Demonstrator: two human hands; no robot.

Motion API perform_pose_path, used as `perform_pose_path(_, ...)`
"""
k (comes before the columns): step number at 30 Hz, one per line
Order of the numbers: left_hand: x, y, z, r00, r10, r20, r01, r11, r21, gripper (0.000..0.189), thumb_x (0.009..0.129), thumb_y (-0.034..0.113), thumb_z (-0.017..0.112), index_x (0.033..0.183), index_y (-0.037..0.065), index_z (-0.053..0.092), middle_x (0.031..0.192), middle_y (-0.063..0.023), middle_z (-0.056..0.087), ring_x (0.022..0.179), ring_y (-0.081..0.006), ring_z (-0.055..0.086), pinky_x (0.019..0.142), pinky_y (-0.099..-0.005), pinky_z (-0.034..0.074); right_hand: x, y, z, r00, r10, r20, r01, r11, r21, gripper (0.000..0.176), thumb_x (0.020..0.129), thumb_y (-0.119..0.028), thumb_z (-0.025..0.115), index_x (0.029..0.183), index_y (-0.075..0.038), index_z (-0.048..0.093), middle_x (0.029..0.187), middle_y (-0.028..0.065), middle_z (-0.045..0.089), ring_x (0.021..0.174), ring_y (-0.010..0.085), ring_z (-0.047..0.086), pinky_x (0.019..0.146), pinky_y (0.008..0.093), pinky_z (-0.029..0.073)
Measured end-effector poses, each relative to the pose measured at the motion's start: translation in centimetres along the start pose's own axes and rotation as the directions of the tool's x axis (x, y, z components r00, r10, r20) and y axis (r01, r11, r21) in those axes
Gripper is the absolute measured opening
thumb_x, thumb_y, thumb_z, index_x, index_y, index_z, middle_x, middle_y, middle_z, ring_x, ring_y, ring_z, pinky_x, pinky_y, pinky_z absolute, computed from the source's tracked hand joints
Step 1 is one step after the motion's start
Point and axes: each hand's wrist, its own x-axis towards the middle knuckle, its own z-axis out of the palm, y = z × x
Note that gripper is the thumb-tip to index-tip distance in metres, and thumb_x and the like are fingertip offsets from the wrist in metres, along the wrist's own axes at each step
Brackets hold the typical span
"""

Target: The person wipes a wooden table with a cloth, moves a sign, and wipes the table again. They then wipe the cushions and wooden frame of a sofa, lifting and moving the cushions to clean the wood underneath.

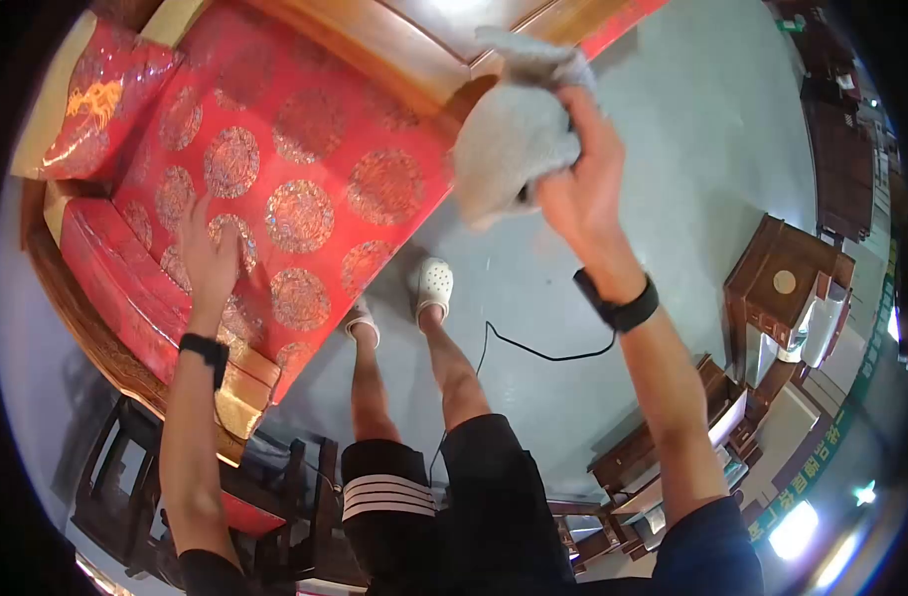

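- Grey cloth (pixel 514 144) hangs bunched in the person's right hand (pixel 585 184), over the pale floor (pixel 673 119), beside the corner of the red seat pad; the fingers and thumb are clamped on it, and its edges are blurred.
- The left hand (pixel 214 256) is over the red seat pad (pixel 320 169), fingers apart and holding nothing; whether it touches the fabric cannot be told.
- Shiny round medallions pattern the pad, and a red cushion (pixel 101 109) with a gold-orange motif sits at its far-left end.
- A curved wooden frame (pixel 101 338) borders the seat, with a glass-topped wooden table (pixel 424 50) close to its far edge.
- A black cable (pixel 548 356) trails over the floor, between the feet and the right forearm, and passes near the legs.
- White clogs (pixel 435 283) stand beside the seat's edge; dark wooden chairs (pixel 310 497) stand close behind the seat.
- A dark wooden cabinet (pixel 777 268) and other furniture stand well to the right.
- A green-and-purple banner (pixel 822 447) carries Chinese characters, too slanted and blurred to read surely; no brand is legible.
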Motion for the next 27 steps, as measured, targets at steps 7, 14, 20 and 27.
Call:
perform_pose_path(7, 19.1, 31.6, 5.9, 0.558, -0.827, 0.072, 0.620, 0.358, -0.698, 0.067, 0.095, 0.044, 0.061, 0.134, -0.009, 0.053, 0.139, -0.0303, 0.060, 0.130, -0.0435, 0.059, 0.109, -0.0507, 0.046, 12.7, 8.4, 0.6, 0.979, 0.065, 0.196, 0.027, 0.901, -0.433, 0.050, 0.077, -0.012, 0.059, 0.126, -0.002, 0.065, 0.123, 0.0289, 0.063, 0.115, 0.0446, 0.057, 0.100, 0.0598, 0.043)
perform_pose_path(14, 20.3, 33.3, 7.9, 0.402, -0.899, -0.174, 0.839, 0.437, -0.324, 0.058, 0.096, 0.044, 0.054, 0.127, -0.005, 0.049, 0.120, -0.0256, 0.062, 0.104, -0.0459, 0.068, 0.083, -0.0594, 0.054, 21.0, 12.5, 1.3, 0.963, 0.185, 0.195, -0.066, 0.866, -0.496, 0.074, 0.083, -0.026, 0.056, 0.154, -0.006, 0.049, 0.140, 0.0357, 0.053, 0.142, 0.0489, 0.040, 0.120, 0.0623, 0.027)
perform_pose_path(20, 21.0, 34.7, 6.6, 0.351, -0.916, -0.197, 0.888, 0.392, -0.242, 0.056, 0.095, 0.041, 0.053, 0.131, -0.002, 0.047, 0.122, -0.0244, 0.060, 0.103, -0.0464, 0.068, 0.082, -0.0609, 0.055, 29.7, 17.6, 2.0, 0.977, 0.204, 0.064, -0.119, 0.767, -0.630, 0.074, 0.081, -0.022, 0.058, 0.152, -0.003, 0.048, 0.135, 0.0313, 0.057, 0.134, 0.0442, 0.050, 0.118, 0.0570, 0.034)
perform_pose_path(27, 19.9, 34.4, 6.4, 0.377, -0.894, -0.240, 0.900, 0.415, -0.131, 0.057, 0.094, 0.035, 0.057, 0.135, -0.002, 0.048, 0.129, -0.0276, 0.058, 0.109, -0.0480, 0.064, 0.089, -0.0603, 0.053, 32.3, 18.1, 1.5, 0.974, 0.183, 0.136, -0.080, 0.833, -0.547, 0.081, 0.074, -0.013, 0.060, 0.153, -0.007, 0.048, 0.118, 0.0313, 0.059, 0.112, 0.0492, 0.056, 0.100, 0.0559, 0.044)
